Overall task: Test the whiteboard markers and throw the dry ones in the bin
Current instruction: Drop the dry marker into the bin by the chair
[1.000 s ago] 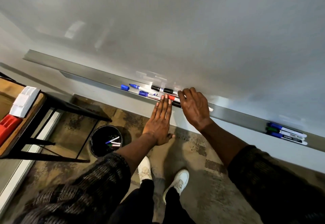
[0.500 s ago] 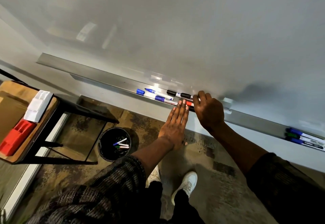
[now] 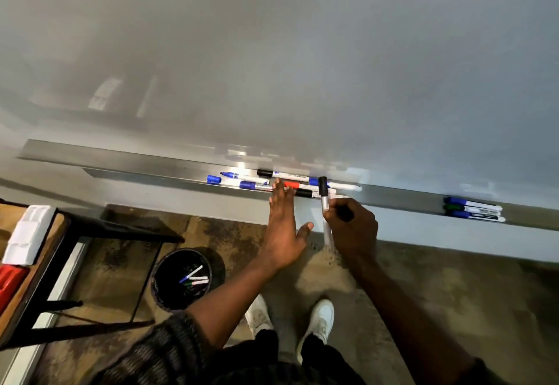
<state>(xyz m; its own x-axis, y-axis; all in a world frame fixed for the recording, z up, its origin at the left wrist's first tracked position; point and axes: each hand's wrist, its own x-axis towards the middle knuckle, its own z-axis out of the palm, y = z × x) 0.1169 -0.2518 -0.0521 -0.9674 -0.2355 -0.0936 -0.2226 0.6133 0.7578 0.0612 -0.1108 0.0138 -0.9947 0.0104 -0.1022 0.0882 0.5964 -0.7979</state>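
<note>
The right hand (image 3: pixel 354 229) grips a black-capped marker (image 3: pixel 324 200), long axis near-to-far, cap toward the whiteboard (image 3: pixel 272 67); the flat, empty left hand (image 3: pixel 284 227) lies just left, nearest the cap.

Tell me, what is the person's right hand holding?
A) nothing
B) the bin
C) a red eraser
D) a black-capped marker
D: the fingers of the right hand curl round a black-capped marker, cap end up, while the left hand lies flat against the marker tray.
</note>
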